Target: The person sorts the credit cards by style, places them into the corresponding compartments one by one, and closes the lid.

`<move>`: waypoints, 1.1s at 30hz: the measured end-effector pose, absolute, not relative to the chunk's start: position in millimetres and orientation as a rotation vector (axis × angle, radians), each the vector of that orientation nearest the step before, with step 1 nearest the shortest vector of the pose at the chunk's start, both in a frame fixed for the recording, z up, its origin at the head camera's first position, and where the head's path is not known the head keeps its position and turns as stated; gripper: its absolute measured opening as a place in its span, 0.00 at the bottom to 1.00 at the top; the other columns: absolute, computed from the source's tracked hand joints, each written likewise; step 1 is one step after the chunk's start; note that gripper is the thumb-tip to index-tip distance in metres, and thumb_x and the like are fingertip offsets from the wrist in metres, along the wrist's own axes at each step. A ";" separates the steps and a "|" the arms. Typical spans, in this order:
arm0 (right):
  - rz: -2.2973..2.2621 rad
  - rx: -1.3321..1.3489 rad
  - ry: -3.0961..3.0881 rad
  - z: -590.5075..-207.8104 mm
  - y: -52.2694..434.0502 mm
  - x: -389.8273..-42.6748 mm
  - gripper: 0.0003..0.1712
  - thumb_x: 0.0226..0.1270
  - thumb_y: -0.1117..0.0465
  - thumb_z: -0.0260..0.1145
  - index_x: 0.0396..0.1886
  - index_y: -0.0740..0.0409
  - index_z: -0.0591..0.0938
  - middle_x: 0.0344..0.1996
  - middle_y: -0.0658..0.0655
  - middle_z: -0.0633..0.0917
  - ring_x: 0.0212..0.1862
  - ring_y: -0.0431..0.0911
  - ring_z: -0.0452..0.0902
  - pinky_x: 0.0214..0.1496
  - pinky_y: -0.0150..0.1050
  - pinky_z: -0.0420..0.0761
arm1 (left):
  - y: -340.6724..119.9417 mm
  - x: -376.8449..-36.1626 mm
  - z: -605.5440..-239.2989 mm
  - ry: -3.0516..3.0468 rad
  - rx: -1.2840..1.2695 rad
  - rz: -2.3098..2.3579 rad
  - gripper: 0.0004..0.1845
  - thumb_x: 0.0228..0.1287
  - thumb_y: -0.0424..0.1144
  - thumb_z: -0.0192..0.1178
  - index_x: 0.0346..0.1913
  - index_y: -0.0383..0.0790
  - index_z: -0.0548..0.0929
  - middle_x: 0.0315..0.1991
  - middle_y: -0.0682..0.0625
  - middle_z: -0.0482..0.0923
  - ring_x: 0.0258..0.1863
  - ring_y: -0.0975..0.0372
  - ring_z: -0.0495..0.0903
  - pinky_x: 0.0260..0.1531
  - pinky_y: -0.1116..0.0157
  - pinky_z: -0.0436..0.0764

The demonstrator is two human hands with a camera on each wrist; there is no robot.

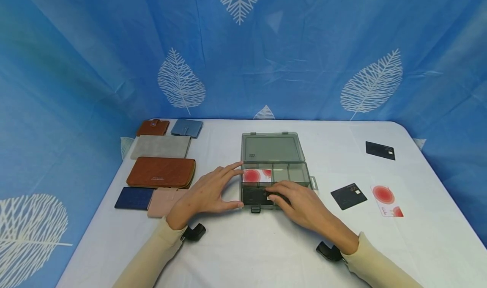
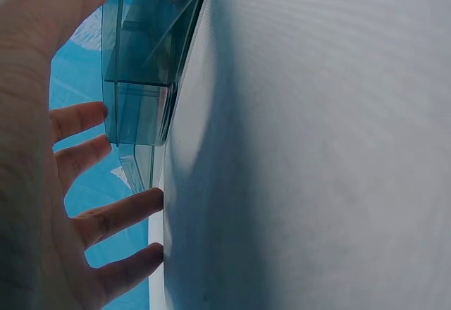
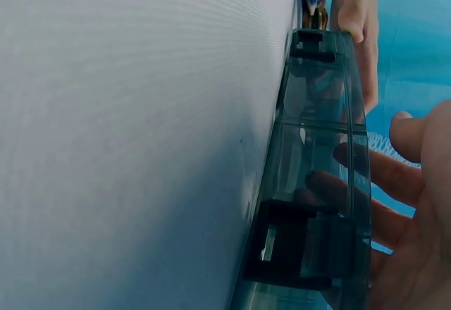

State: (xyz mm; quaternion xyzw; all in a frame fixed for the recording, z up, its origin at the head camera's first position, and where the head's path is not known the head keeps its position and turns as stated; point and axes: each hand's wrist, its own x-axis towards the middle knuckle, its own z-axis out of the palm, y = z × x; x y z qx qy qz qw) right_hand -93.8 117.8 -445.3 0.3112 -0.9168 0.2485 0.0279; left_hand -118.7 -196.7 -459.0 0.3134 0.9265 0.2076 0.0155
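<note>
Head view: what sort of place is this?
Probably a makeshift recording or work station: a white-covered table, a blue leaf-patterned curtain behind it, and black wrist devices.

Six wallets (image 1: 161,172), five visible cards (image 1: 348,196), one box (image 1: 281,175)

Wallets (image 1: 160,172) left of box (image 1: 281,176), cards (image 1: 348,196) right

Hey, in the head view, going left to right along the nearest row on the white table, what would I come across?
Dark blue wallet, pink wallet, left hand, gray-green box, right hand, loose black card, loose red-and-white card.
</note>
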 end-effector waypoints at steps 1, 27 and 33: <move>0.772 0.959 -2.838 -445.2 118.3 -93.6 0.18 0.83 0.46 0.64 0.63 0.44 0.89 0.59 0.49 0.88 0.60 0.50 0.86 0.59 0.56 0.85 | -196.6 -118.8 -459.1 2.882 0.975 0.645 0.50 0.61 0.70 0.70 0.81 0.50 0.70 0.86 0.54 0.56 0.71 0.49 0.75 0.61 0.42 0.82; 0.862 1.011 -2.779 -420.6 196.6 -111.8 0.21 0.76 0.58 0.74 0.65 0.52 0.85 0.58 0.48 0.87 0.56 0.49 0.86 0.53 0.55 0.87 | -195.7 -118.9 -455.1 2.897 0.982 0.644 0.50 0.61 0.69 0.71 0.82 0.50 0.69 0.86 0.53 0.56 0.70 0.49 0.76 0.60 0.43 0.82; 0.900 0.961 -2.809 -429.4 238.3 -125.6 0.22 0.73 0.63 0.75 0.64 0.54 0.85 0.58 0.47 0.88 0.57 0.48 0.85 0.55 0.53 0.87 | -195.7 -118.2 -457.0 2.894 0.982 0.659 0.50 0.61 0.69 0.71 0.81 0.50 0.70 0.86 0.53 0.57 0.70 0.48 0.76 0.59 0.43 0.83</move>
